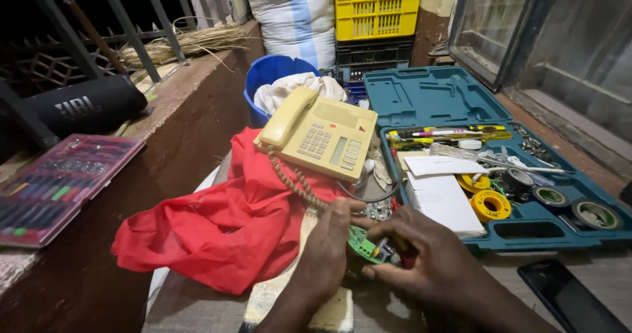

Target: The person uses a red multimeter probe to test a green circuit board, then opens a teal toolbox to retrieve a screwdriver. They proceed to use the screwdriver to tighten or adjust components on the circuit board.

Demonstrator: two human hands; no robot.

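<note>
1. The left hand (326, 247) and right hand (428, 254) meet low in the middle of the view, both closed around a small green circuit board (361, 244) held between them just above the worktop (500, 274).
2. The left hand's fingers curl over the board's left edge; the right hand pinches its right side, with something red showing at its fingers, too hidden to tell what.
3. Just behind the hands sits a cream desk telephone (322, 135), its coiled cord (296, 181) trailing down towards the left hand.
4. The telephone rests partly on a crumpled red cloth (224, 221) spread to the left.
5. To the right lies an open teal tool case (434, 96) holding a yellow tape roll (490, 205), other rolls, screwdrivers and a white box (444, 201).
6. A dark phone (569, 297) lies flat near the right hand.
7. Farther back stand a blue bucket (270, 73) with white cloth in it and a yellow crate (376, 9).
8. On the ledge at left rest a black speaker (85, 106) and a clear red case of bits (56, 185).
</note>
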